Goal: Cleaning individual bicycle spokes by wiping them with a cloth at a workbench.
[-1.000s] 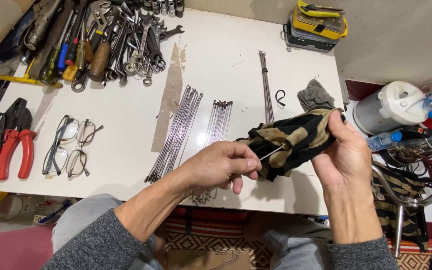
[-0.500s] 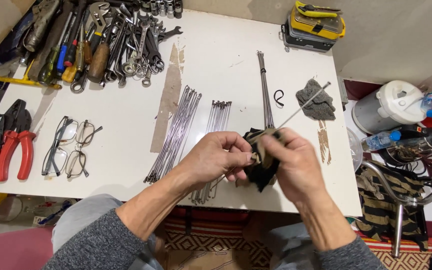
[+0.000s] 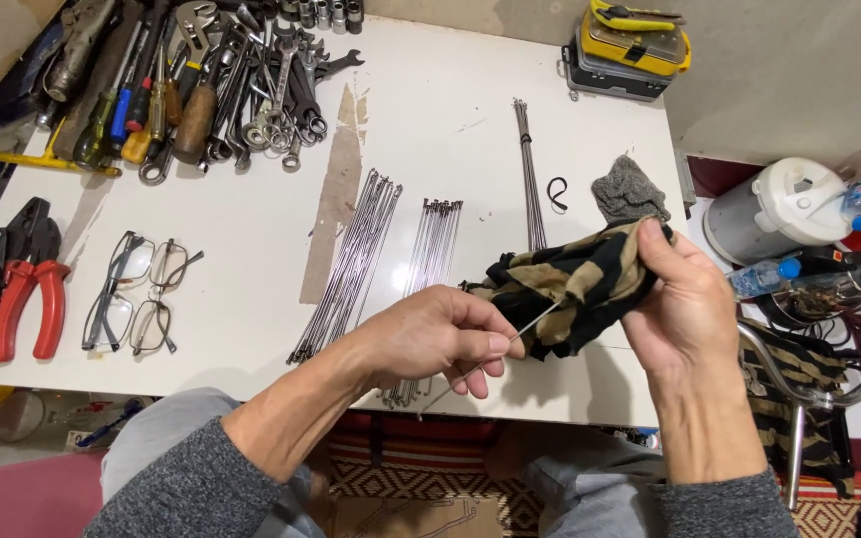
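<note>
Over the white table (image 3: 251,329), hands pinch a thin spoke (image 3: 535,324) in a striped cloth (image 3: 580,284).

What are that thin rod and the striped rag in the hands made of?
The thin rod, pinched in the left hand, looks like bare metal, probably steel: grey, shiny, straight, like the bundles of rods on the table. The striped rag, gripped by the right hand, looks like soft woven or knitted cloth: it folds and bunches, with a matt surface.

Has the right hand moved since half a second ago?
Yes. The right hand, holding the striped cloth, moved right, away from the spoke bundles toward the table edge.
</note>
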